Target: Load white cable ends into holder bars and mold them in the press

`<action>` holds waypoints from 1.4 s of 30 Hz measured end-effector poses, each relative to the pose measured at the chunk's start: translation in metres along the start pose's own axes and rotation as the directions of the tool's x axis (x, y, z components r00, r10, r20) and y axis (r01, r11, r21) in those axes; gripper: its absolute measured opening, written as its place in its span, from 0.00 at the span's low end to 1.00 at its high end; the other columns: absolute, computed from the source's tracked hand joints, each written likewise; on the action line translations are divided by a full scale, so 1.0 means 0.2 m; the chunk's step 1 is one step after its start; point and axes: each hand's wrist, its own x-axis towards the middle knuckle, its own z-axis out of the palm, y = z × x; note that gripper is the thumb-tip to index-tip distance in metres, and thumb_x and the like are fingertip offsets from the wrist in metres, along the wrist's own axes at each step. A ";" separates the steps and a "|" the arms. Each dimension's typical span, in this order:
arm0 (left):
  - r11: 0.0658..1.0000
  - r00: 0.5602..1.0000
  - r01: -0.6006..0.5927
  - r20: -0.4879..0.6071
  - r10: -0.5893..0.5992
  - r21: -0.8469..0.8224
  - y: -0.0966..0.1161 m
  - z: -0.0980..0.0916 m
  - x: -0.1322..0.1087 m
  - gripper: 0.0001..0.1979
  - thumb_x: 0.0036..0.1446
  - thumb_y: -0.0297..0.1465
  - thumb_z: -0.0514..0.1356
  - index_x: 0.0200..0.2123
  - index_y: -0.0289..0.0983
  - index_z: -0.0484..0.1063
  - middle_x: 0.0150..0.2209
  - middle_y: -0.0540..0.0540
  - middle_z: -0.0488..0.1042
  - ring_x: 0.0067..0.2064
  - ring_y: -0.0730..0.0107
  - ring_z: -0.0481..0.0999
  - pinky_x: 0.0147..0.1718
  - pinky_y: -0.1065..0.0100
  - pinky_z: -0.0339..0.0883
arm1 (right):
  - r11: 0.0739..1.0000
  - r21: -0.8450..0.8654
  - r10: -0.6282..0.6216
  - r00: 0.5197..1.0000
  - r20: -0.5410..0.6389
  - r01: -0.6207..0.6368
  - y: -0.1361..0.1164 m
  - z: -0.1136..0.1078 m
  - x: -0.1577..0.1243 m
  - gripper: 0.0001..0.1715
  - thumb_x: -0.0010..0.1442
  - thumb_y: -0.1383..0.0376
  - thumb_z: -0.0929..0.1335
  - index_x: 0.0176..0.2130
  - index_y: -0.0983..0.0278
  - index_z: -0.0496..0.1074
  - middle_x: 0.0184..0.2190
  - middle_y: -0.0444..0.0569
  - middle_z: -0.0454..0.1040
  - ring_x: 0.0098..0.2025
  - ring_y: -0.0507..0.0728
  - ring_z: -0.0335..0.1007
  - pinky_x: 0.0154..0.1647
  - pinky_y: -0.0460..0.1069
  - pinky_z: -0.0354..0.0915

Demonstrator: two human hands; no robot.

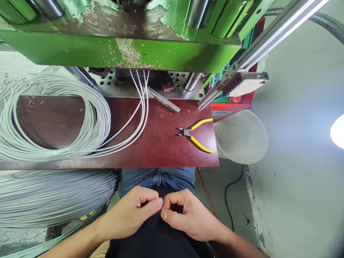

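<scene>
My left hand [131, 213] and my right hand [188, 215] meet in my lap, below the front edge of the dark red work table [161, 143]. Both have fingers curled and thumbs touching at the middle, pinching at the dark fabric of my shirt; whether anything small is between them is hidden. Yellow-handled cutting pliers [195, 138] lie on the table's right part, untouched. A coil of white cable [53, 118] lies on the table's left, with three strands [141, 104] running up into the green press [120, 50].
A thick bundle of grey-white cables [48, 197] hangs at my left below the table. A translucent white bucket [242, 136] stands right of the table. A metal guide rail [258, 46] slants down from the upper right. Red and black cords [228, 193] trail on the floor.
</scene>
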 end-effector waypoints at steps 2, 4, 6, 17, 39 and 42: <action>1.000 1.000 0.008 -0.026 -0.008 -0.007 0.00 -0.01 0.00 0.19 0.60 0.42 0.47 0.21 0.38 0.62 0.23 0.54 0.57 0.29 0.71 0.58 0.31 0.68 0.53 | 1.000 0.001 -0.006 1.000 -0.015 0.006 0.00 0.00 0.00 0.09 0.56 0.67 0.68 0.25 0.67 0.69 0.20 0.38 0.62 0.23 0.45 0.53 0.24 0.42 0.51; 1.000 1.000 0.003 0.009 -0.003 -0.009 0.01 -0.01 0.00 0.15 0.57 0.40 0.50 0.23 0.38 0.64 0.24 0.54 0.60 0.30 0.71 0.59 0.31 0.69 0.54 | 1.000 -0.005 -0.006 1.000 -0.017 0.006 0.00 0.00 0.00 0.08 0.56 0.68 0.68 0.25 0.67 0.69 0.20 0.38 0.63 0.23 0.46 0.54 0.25 0.42 0.52; 1.000 0.999 -0.003 0.038 0.002 0.018 0.01 -0.01 -0.01 0.08 0.51 0.35 0.55 0.24 0.38 0.64 0.24 0.55 0.62 0.29 0.72 0.60 0.30 0.70 0.54 | 1.000 -0.012 0.003 1.000 -0.014 -0.003 0.00 -0.01 0.00 0.08 0.56 0.67 0.68 0.25 0.67 0.70 0.20 0.38 0.63 0.24 0.46 0.54 0.25 0.42 0.52; 1.000 0.999 -0.024 0.042 0.024 -0.012 -0.01 -0.02 0.00 0.11 0.54 0.36 0.54 0.24 0.38 0.64 0.23 0.55 0.61 0.28 0.73 0.59 0.29 0.70 0.54 | 1.000 -0.030 0.006 1.000 -0.013 -0.006 0.01 0.00 0.00 0.08 0.56 0.67 0.69 0.26 0.67 0.71 0.20 0.38 0.64 0.23 0.46 0.54 0.24 0.42 0.52; 0.952 0.997 0.066 0.066 -0.048 -0.300 -0.05 -0.02 0.03 0.12 0.56 0.34 0.55 0.43 0.39 0.67 0.26 0.56 0.61 0.25 0.75 0.55 0.24 0.71 0.51 | 0.900 -0.236 -0.350 0.930 0.112 0.367 -0.15 -0.09 -0.12 0.19 0.67 0.64 0.64 0.55 0.62 0.71 0.50 0.51 0.76 0.53 0.55 0.71 0.56 0.49 0.64; 0.951 0.997 0.067 0.054 -0.053 -0.301 -0.05 -0.02 0.03 0.15 0.57 0.35 0.54 0.47 0.40 0.66 0.26 0.56 0.61 0.25 0.75 0.56 0.23 0.71 0.50 | 0.906 -0.291 -0.365 0.915 -0.169 0.308 -0.15 -0.09 -0.11 0.16 0.67 0.65 0.64 0.53 0.62 0.72 0.47 0.51 0.77 0.50 0.54 0.73 0.55 0.49 0.65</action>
